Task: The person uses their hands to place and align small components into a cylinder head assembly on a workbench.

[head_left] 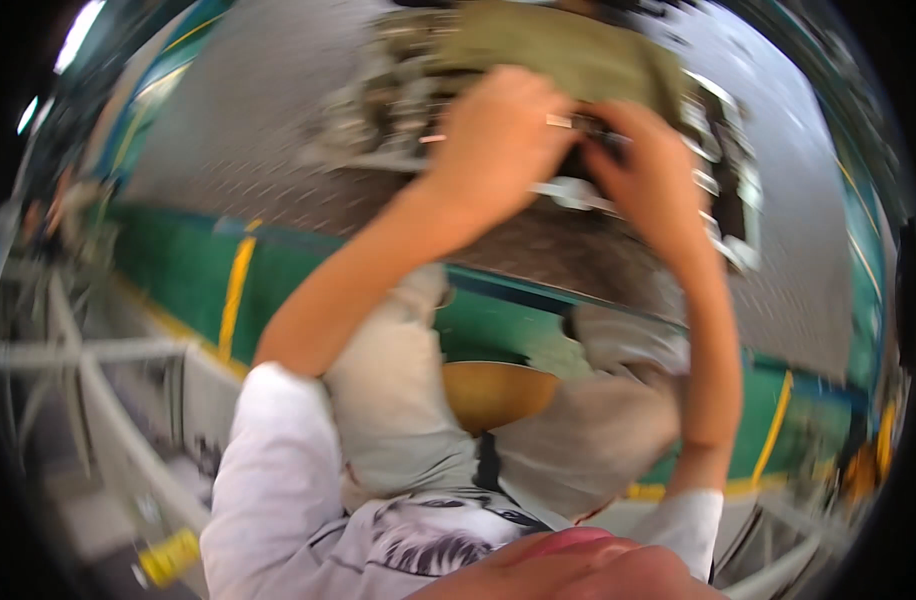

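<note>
A bulky assembly of bare metal parts (378, 125), blurred and shaped like an engine block, lies in front of me. An olive-green cover or cloth (578, 50) is over its far side. My left hand (508, 130), with a band on one finger, is on the near edge of the cover; its curled fingertips are hidden. Close beside it, my right hand (638, 165) has thumb and fingers bent round a small dark part (606, 135), too smeared to name. Pale metal pieces (573, 192) show just below both hands.
The assembly rests on a patterned steel plate (778, 300) with a teal edge. Below that edge are green panels with a yellow stripe (238, 290). Grey railings (118, 350) stand at the left, with a yellow object (168, 557) at the lower left.
</note>
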Action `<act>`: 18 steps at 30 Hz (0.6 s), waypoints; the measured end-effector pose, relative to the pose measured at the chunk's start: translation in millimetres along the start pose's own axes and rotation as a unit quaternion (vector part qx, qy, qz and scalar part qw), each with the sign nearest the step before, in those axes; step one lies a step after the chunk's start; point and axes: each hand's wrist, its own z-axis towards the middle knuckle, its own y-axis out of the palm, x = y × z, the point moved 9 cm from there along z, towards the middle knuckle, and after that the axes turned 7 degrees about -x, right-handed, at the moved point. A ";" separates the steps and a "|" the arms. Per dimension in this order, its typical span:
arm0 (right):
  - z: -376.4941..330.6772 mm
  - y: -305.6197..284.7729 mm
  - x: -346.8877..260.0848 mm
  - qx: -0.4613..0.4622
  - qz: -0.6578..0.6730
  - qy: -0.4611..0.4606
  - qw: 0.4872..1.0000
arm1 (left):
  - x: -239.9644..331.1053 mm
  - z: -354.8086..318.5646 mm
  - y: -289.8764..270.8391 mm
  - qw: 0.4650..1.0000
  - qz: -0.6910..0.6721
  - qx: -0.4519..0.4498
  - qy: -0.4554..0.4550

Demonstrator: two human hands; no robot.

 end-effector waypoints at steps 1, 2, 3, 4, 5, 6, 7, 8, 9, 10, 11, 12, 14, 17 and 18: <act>3.1 0.9 -3.2 -0.009 0.004 -0.006 1.000 | -1.4 -4.3 -2.0 1.000 0.014 0.015 -0.003; 2.9 2.5 -1.5 -0.030 -0.017 0.031 0.999 | -4.4 -6.0 1.3 1.000 0.002 0.021 -0.018; 3.9 4.7 -4.6 -0.043 -0.015 0.041 0.998 | -8.8 -7.6 5.9 1.000 0.005 0.006 -0.029; 5.6 13.5 -5.7 -0.056 -0.010 0.050 0.997 | -15.9 -14.9 5.7 0.999 0.011 0.010 -0.038; 5.5 14.2 -8.1 -0.057 -0.011 0.036 0.998 | -17.4 -16.2 7.1 0.999 0.018 0.009 -0.043; 5.3 15.1 -9.5 -0.056 -0.015 0.025 0.998 | -17.9 -18.8 7.5 0.999 0.007 0.014 -0.040; 4.6 12.8 -10.2 -0.062 -0.017 0.040 0.997 | -15.0 -17.4 7.7 0.999 0.016 0.012 -0.028; 5.6 10.8 -10.7 -0.068 -0.019 0.058 0.996 | -13.6 -15.7 9.2 1.000 0.020 0.009 -0.020; 6.0 9.6 -12.2 -0.067 -0.007 0.051 0.996 | -14.2 -15.1 9.7 0.999 0.007 0.007 -0.030; 6.0 11.0 -11.8 -0.052 -0.006 0.023 0.998 | -15.8 -15.5 10.3 0.999 -0.008 0.006 -0.039; 6.3 13.2 -12.8 -0.057 -0.001 0.027 0.998 | -16.1 -17.0 10.5 0.999 -0.007 0.004 -0.036; 6.6 12.9 -11.8 -0.064 0.002 0.031 0.997 | -16.8 -16.7 13.2 0.999 -0.004 0.003 -0.040; 2.8 14.3 -8.8 -0.071 0.010 0.040 0.997 | -12.1 -16.3 14.7 1.000 -0.009 0.026 -0.014; 6.2 18.9 -10.3 -0.095 0.021 0.039 0.995 | -17.2 -16.0 15.5 1.000 -0.019 0.013 0.001; 5.1 17.0 -7.9 -0.088 0.021 0.036 0.995 | -14.5 -13.9 19.0 0.999 -0.035 0.009 0.019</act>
